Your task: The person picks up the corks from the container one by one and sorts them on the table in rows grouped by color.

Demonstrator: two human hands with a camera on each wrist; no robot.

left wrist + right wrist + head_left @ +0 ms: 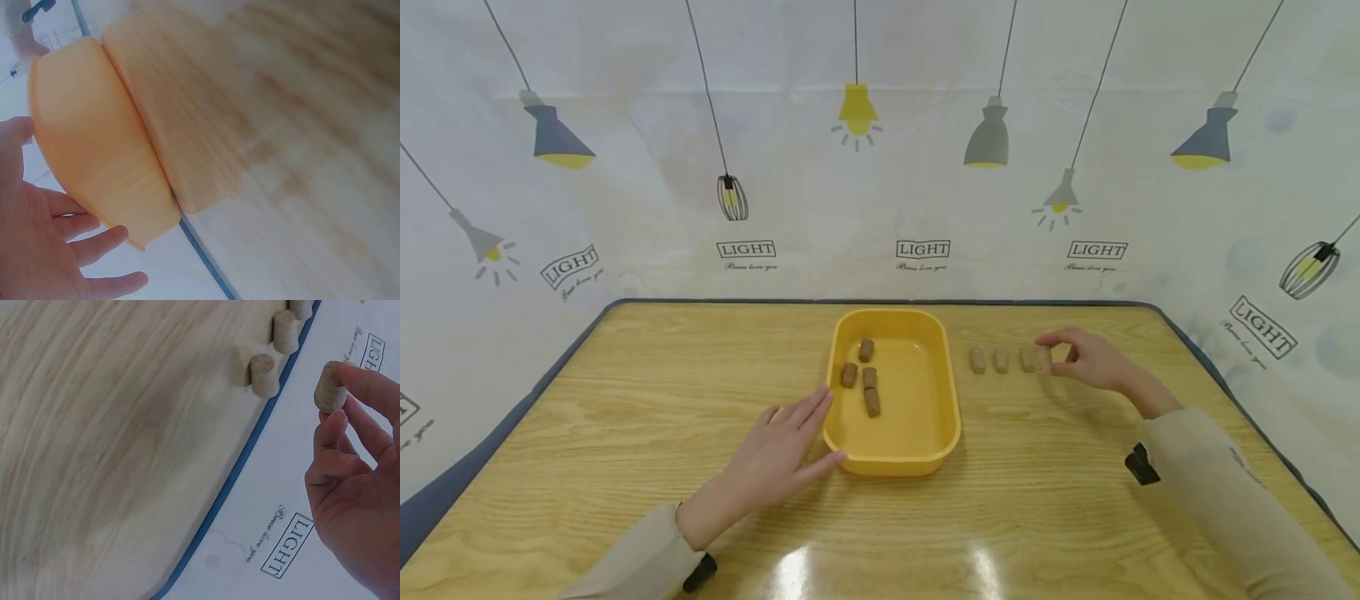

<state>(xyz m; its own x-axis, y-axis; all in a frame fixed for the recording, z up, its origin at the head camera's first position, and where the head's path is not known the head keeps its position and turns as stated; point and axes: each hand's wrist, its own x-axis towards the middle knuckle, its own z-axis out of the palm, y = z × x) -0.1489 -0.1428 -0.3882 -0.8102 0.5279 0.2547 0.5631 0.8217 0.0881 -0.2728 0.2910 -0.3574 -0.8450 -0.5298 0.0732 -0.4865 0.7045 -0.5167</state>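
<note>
My right hand [1093,362] pinches a light cork [330,387] between thumb and fingertips, at the right end of a short row. Three more light corks, the nearest being this cork [1027,360], stand in the row to its left. A yellow plastic basin [917,433] sits left of them, holding several darker brown corks, among them an upper cork [867,350] and a lower cork [872,403]. Fingers extended, my left hand [775,458] rests at the basin's left rim, its thumb by the near corner. The left wrist view shows the basin's outer wall [106,137].
Everything stands on a wood-grain table [685,375] with a dark blue edge [737,300]. Behind it hangs a pale backdrop [805,150] printed with lamps. Light sleeves cover both forearms.
</note>
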